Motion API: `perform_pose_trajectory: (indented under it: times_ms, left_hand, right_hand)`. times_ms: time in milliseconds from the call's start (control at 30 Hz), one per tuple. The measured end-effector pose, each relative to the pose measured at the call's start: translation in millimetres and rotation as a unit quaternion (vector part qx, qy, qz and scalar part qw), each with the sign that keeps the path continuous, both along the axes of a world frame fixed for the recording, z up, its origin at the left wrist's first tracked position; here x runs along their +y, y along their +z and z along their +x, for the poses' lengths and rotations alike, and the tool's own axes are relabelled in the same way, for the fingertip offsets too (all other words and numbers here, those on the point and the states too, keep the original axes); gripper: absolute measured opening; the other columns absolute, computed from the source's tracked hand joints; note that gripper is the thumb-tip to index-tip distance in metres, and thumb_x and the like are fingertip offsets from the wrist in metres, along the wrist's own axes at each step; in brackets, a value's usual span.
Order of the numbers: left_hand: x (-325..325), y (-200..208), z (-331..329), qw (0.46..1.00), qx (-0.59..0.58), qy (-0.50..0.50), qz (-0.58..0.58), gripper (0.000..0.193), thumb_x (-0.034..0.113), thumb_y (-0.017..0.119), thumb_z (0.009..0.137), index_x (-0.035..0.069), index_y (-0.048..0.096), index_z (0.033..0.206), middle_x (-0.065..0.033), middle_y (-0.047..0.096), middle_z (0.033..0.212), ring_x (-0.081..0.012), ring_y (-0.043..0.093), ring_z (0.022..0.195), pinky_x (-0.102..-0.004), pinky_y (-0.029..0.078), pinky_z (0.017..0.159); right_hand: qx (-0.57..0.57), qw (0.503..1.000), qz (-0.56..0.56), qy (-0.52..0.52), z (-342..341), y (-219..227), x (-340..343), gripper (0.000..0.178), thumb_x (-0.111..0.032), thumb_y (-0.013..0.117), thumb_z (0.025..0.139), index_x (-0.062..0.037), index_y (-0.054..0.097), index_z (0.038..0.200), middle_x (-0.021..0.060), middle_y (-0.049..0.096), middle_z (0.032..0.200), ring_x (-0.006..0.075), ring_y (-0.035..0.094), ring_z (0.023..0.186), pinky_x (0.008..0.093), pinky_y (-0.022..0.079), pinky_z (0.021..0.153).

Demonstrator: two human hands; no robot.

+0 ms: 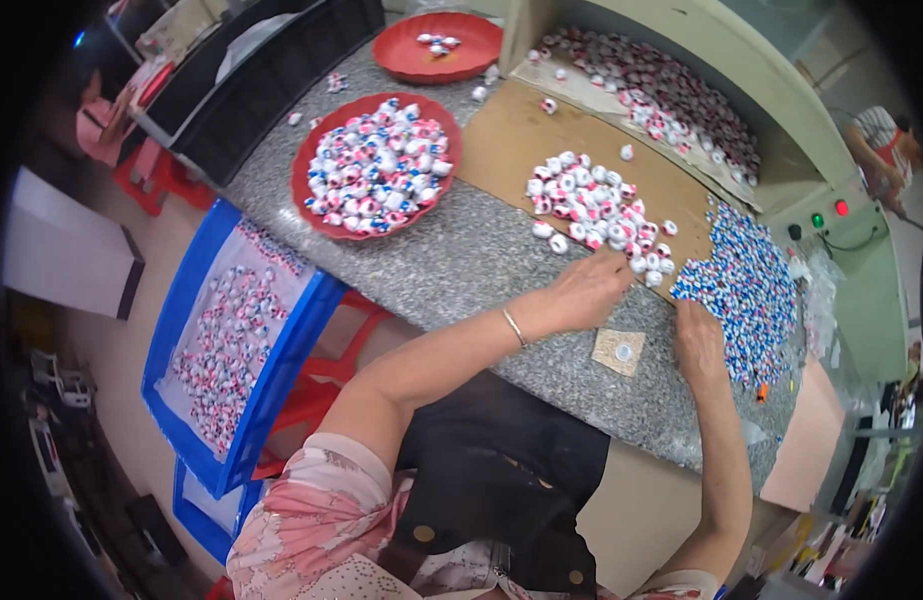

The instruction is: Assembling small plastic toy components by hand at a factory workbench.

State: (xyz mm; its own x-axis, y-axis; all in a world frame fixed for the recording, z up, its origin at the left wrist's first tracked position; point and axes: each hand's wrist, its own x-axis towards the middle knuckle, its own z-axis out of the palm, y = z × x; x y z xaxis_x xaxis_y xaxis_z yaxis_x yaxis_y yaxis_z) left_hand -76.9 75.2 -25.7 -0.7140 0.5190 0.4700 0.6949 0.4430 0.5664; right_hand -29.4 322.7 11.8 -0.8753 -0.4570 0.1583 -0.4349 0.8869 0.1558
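Observation:
My left hand (587, 291), with a bracelet at the wrist, reaches to the near edge of a heap of white, pink-marked rounded pieces (593, 200). Its fingers are drawn together against the heap; what they hold is hidden. At the near left edge of a spread of small blue and white pieces (746, 290) is my right hand (699, 342). Those fingers are curled closed too, and I cannot make out anything in them. Between my hands and closer to me lies a small tan square pad (618, 352) with a round pale disc on it.
A red bowl (299, 180) heaped with white, pink and blue pieces stands left on the speckled counter (381, 275). Behind it is another red dish (391, 58). A cabinet (831, 215) with lit buttons borders the back right. Blue trays (166, 400) sit lower left, beside red stools.

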Motion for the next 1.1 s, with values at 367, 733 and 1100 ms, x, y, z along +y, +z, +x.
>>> perform_pose_trajectory:
  times_ms: [367,733,1100]
  left_hand:
    - [-84,28,67,0.866,-0.433,-0.113,0.222,0.036,-0.002,0.063,0.090,0.002,0.061,0.126,-0.0082,0.060,0.122,-0.0100,0.059,0.102,-0.0251,0.049,0.087]
    - [-76,26,87,0.833,-0.466,-0.109,0.279,0.031,-0.004,0.060,0.092,-0.001,0.062,0.123,-0.0056,0.064,0.114,-0.0091,0.062,0.091,-0.0213,0.051,0.080]
    - [-83,19,91,0.709,-0.566,-0.082,0.413,0.035,-0.006,0.063,0.089,-0.001,0.059,0.123,-0.0087,0.067,0.110,-0.0138,0.065,0.100,-0.0252,0.054,0.086]
  right_hand:
    - [-0.071,0.942,-0.309,-0.109,81,9,-29,0.015,-0.002,0.067,0.085,-0.0008,0.063,0.099,0.0149,0.067,0.087,0.0331,0.065,0.072,0.0371,0.052,0.064]
    - [-0.101,0.958,-0.247,-0.102,90,20,-31,0.017,0.001,0.068,0.081,-0.0030,0.069,0.097,0.0146,0.067,0.088,0.0342,0.066,0.075,0.0402,0.053,0.064]
    - [-0.102,0.951,-0.290,-0.025,66,37,-74,0.009,-0.002,0.067,0.083,-0.0007,0.067,0.091,0.0152,0.066,0.081,0.0340,0.065,0.071,0.0403,0.052,0.060]
